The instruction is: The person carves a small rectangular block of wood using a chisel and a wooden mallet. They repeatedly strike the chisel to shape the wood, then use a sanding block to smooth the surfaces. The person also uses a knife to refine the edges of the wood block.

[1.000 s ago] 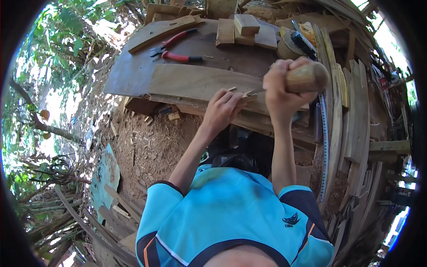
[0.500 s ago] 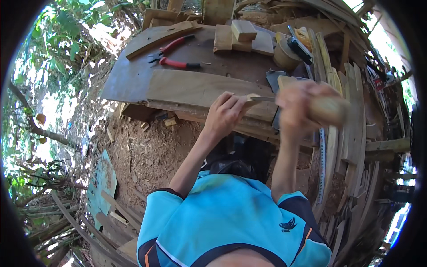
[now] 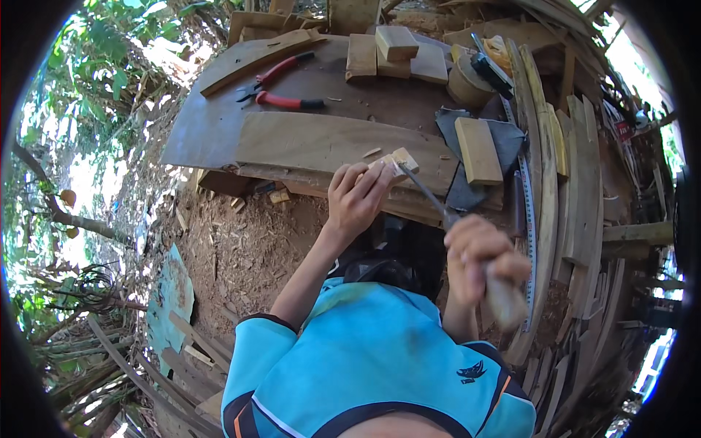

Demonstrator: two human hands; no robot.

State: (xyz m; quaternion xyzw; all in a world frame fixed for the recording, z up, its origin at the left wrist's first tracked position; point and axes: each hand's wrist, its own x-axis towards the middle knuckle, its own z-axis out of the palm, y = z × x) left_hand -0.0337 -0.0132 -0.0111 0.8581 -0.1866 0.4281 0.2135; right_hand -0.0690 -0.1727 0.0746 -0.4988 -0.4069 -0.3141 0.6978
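My left hand [image 3: 356,198] pinches a small pale wood block [image 3: 404,156] against the edge of a wide plank [image 3: 314,142]. A chisel [image 3: 427,191] with a thin metal blade slants up from my right hand [image 3: 482,255], which is closed around it and smeared by motion. Its tip touches or nearly touches the end of the small block. Below my right fist juts a thick, blurred wooden handle end. Loose wood chips lie on the plank beside the block. My left fingers hide part of the block.
Red-handled pliers [image 3: 288,100] lie on the bench board [image 3: 212,120]. Another wood block [image 3: 478,151] rests on grey cloth to the right. Stacked blocks [image 3: 396,44], a round container [image 3: 471,84], a tape measure strip [image 3: 529,241] and long boards [image 3: 577,182] surround the bench.
My right hand has swung down toward my body, so the chisel now slants instead of lying level. My left hand has shifted slightly left and nearer. The block on the cloth is now uncovered.
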